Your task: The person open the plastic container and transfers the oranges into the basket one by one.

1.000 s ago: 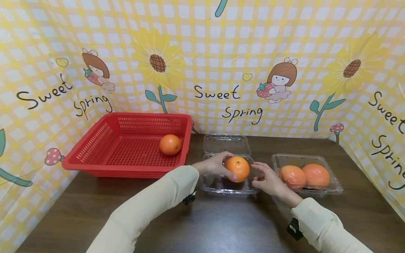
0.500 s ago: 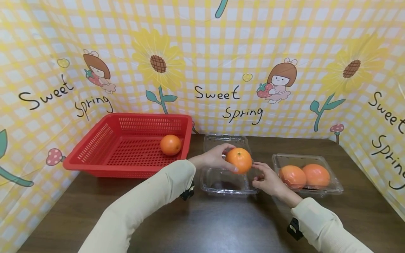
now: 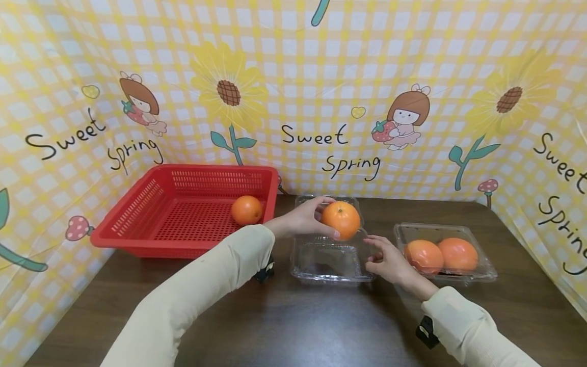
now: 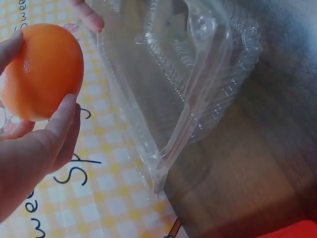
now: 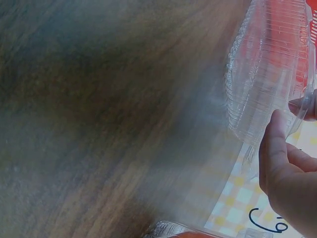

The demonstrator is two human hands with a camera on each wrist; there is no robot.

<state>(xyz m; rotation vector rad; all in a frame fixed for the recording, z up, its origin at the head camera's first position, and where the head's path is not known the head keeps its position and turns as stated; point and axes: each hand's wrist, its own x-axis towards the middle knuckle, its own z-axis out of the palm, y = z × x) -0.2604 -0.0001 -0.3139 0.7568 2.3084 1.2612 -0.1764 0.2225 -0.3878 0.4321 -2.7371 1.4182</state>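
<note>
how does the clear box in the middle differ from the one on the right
The middle box has its lid open at the back, while the right box looks closed. The middle box has no orange in it; the right box holds two oranges. Both are clear plastic and sit on the table.

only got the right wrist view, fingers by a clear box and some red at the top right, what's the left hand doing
Observer: The left hand is holding an orange.
Operator: ok and that red bit, anything in it
Observer: It's a basket, and another orange sits inside it, toward the side nearer the clear box.
</note>
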